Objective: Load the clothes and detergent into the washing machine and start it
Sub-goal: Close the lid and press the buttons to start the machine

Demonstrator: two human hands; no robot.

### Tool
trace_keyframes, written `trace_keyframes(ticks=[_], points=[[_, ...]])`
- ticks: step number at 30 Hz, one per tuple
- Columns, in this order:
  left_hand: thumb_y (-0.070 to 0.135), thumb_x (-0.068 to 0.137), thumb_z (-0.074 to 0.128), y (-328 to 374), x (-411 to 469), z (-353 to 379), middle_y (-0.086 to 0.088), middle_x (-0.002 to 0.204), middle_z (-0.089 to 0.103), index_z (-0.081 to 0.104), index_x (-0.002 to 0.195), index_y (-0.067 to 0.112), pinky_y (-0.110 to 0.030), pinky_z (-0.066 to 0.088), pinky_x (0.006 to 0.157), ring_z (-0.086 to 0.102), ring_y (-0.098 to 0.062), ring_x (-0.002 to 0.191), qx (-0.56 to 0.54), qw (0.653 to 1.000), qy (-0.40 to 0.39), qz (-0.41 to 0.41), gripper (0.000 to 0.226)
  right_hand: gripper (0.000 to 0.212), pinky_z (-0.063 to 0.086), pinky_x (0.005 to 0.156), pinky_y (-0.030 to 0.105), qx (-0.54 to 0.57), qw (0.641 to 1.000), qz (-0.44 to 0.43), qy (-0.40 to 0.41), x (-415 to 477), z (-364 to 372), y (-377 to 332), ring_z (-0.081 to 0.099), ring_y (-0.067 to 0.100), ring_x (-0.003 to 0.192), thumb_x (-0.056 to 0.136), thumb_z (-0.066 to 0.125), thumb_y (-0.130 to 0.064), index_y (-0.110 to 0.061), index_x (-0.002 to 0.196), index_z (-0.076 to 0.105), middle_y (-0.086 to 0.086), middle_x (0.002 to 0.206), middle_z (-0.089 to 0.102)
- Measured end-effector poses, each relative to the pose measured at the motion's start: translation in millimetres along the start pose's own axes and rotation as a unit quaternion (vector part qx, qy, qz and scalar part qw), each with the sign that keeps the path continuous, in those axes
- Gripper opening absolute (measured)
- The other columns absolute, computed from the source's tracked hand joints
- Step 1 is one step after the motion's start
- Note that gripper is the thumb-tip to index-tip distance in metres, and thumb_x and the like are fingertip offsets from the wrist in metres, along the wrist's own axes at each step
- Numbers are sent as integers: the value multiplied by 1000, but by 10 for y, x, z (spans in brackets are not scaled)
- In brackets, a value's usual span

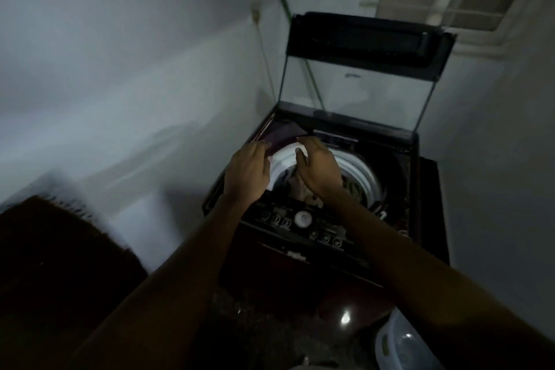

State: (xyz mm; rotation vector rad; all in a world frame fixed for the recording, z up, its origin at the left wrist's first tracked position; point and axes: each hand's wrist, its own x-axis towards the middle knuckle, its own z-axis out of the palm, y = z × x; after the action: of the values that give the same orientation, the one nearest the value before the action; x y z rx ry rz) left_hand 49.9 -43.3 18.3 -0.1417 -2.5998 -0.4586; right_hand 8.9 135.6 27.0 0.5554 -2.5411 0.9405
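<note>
A dark top-loading washing machine stands in the corner with its glass lid raised upright. Clothes lie inside the white-rimmed drum. A flat dark purple piece, either a detergent drawer or a packet, sits at the machine's back left corner. My left hand reaches over the drum's left rim, and its curled fingertips pinch the near edge of the purple piece. My right hand hovers over the drum, fingers stretched to the piece's right corner and thumb held apart.
The control panel with a round white knob runs along the machine's front. White walls close in on the left and right. A pale plastic basin sits on the floor at the lower right. A dark brown mat lies at the left.
</note>
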Motion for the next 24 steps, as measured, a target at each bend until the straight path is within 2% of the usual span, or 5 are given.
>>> trace_keyframes(ticks=[4, 8, 12, 17, 24], points=[[31, 92, 38, 235, 404, 161, -18, 105, 68, 64, 112, -2, -41, 53, 83, 65, -36, 97, 1, 999, 6, 50, 46, 31, 48, 86, 34, -15, 1000, 0, 17, 224, -202, 342, 60, 30, 104, 93, 50, -13, -7, 121, 61, 13, 118, 61], [24, 94, 40, 336, 801, 344, -17, 107, 67, 64, 111, 0, -40, 52, 86, 63, -34, 100, 14, 997, -22, 67, 38, 30, 48, 85, 33, -44, 998, 9, 38, 490, -373, 563, 61, 31, 103, 92, 52, -14, -8, 119, 63, 12, 117, 62], [30, 98, 32, 374, 1158, 527, -14, 111, 66, 64, 113, 2, -41, 50, 91, 61, -32, 105, -36, 995, -38, 83, 45, 27, 48, 78, 34, -70, 997, 18, 38, 729, -365, 696, 60, 32, 99, 92, 52, -14, -9, 117, 62, 11, 114, 63], [27, 96, 38, 297, 1629, 779, -14, 103, 66, 65, 106, 2, -40, 50, 84, 63, -34, 96, -63, 991, -40, 111, 38, 30, 48, 82, 34, -93, 994, 31, 51, 1009, -230, 828, 59, 33, 101, 94, 48, -15, -5, 120, 59, 13, 117, 61], [14, 98, 48, 268, 2414, 954, -15, 144, 49, 47, 140, 4, -41, 34, 111, 45, -30, 134, -79, 980, -56, 174, 43, 35, 41, 96, 27, -113, 984, 71, 116, 1520, -241, 940, 56, 24, 112, 97, 48, -14, -6, 130, 55, 11, 128, 58]])
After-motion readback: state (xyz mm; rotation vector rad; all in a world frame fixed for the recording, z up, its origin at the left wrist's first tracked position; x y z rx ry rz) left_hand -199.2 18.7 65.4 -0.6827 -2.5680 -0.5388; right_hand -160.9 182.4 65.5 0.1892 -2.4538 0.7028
